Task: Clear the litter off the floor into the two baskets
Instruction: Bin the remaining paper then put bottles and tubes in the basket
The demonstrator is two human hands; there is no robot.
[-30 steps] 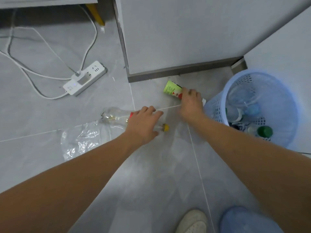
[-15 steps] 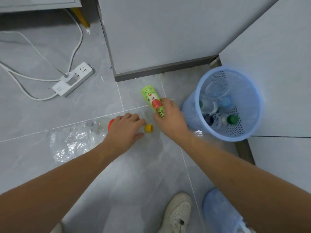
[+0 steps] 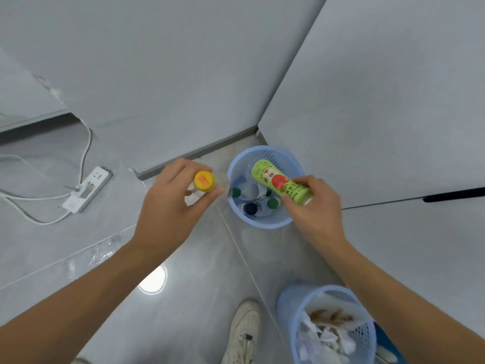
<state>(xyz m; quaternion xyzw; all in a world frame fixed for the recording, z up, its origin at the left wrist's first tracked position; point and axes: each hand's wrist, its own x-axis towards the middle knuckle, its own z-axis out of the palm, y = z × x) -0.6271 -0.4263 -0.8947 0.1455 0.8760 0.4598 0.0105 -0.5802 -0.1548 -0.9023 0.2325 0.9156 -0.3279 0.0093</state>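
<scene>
My left hand [image 3: 170, 206] grips a clear plastic bottle with a yellow cap [image 3: 204, 181], held upright just left of the far blue basket [image 3: 265, 220]. My right hand [image 3: 315, 208] holds a green bottle with a red apple on its label [image 3: 278, 182], tilted over that basket's opening. Several bottles with green and dark caps lie inside the basket. A second blue basket [image 3: 286, 306] full of crumpled paper stands at the lower right. A clear plastic bag [image 3: 102, 254] lies flat on the floor under my left forearm.
A white power strip [image 3: 88, 189] with white cables lies on the grey tiles at the left. Grey cabinet panels rise behind and to the right of the far basket. My white shoe [image 3: 244, 334] is at the bottom, beside the near basket.
Both hands have lifted off the floor with their bottles and moved up to the far basket. My view has risen, and the second basket has come into sight.
</scene>
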